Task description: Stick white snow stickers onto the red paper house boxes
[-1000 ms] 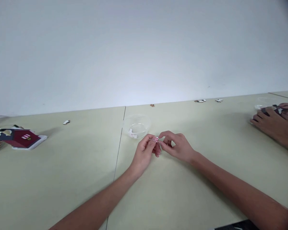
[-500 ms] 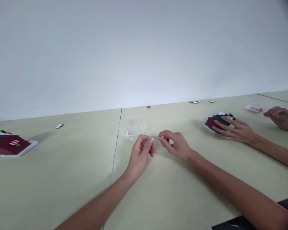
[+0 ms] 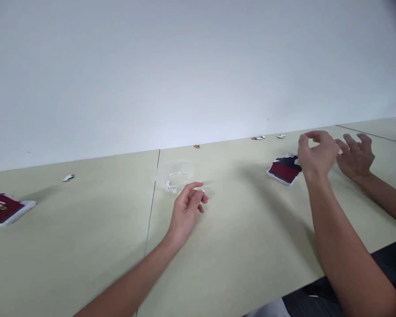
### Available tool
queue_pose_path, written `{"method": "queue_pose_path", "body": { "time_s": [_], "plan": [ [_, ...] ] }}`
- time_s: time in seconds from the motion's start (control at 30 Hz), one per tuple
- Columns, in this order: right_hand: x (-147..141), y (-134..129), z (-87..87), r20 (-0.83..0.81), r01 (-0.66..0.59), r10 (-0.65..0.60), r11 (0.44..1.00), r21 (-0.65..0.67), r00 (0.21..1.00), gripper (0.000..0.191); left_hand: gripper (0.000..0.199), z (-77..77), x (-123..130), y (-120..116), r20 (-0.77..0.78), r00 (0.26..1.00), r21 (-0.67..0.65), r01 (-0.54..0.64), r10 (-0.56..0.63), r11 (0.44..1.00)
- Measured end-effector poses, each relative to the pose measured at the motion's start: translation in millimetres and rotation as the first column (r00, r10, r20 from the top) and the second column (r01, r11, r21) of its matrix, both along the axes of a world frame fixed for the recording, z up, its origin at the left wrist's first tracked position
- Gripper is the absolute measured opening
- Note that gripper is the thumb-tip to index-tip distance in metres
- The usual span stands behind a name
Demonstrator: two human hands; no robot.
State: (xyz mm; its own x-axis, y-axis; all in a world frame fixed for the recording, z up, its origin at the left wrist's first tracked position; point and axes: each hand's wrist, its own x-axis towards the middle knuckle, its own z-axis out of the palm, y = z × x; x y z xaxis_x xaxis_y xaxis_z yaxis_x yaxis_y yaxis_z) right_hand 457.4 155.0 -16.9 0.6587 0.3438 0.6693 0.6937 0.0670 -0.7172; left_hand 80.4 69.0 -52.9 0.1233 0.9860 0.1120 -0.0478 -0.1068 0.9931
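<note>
My left hand (image 3: 186, 207) is low over the table, with a small white piece (image 3: 203, 191) with a pink-red mark pinched at its thumb and its index finger raised. Just beyond it sits a clear plastic bowl (image 3: 185, 167) with several small white pieces (image 3: 170, 188) at its left side. My right hand (image 3: 318, 152) is raised at the right, thumb and fingers curled in a pinch; whatever it may hold is not visible. Beside it stands a small model house (image 3: 284, 171) with dark red and dark grey surfaces on a white base, partly hidden by that hand.
Another person's hand (image 3: 356, 158) is behind my right hand, fingers spread. A second dark red model house (image 3: 5, 209) is cut off at the left edge. Small flat pieces (image 3: 68, 177) lie on the table (image 3: 224, 255), several near the wall (image 3: 198, 79).
My right hand has moved from beside my left hand to the right and up, near the model house. The other person's hand has come off that house. The view has shifted slightly right.
</note>
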Motion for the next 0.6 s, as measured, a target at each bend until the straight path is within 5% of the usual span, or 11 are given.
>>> {"method": "queue_pose_path", "body": {
  "time_s": [0.13,0.3,0.5,0.6],
  "plan": [
    [25,10,-22.2,-0.351,-0.219,0.203,0.976,-0.005,0.914,0.032,0.027,-3.5,0,2,0.018,1.000,0.008,0.017,-0.017,1.000],
    [-18,21,-34.3,-0.510,-0.459,0.461,0.878,0.140,0.726,0.054,0.025,-4.6,-1,2,0.043,0.998,-0.021,0.040,-0.039,0.999],
    [-93,13,-34.5,-0.183,-0.649,0.636,0.760,-0.017,0.750,0.062,0.019,-3.5,-1,1,-0.042,0.999,0.036,0.006,-0.005,0.999],
    [-118,-2,-37.2,-0.072,-0.719,0.717,0.682,-0.134,0.693,0.056,0.017,-3.7,1,2,-0.039,0.999,0.026,0.009,-0.008,1.000]
  ]
}}
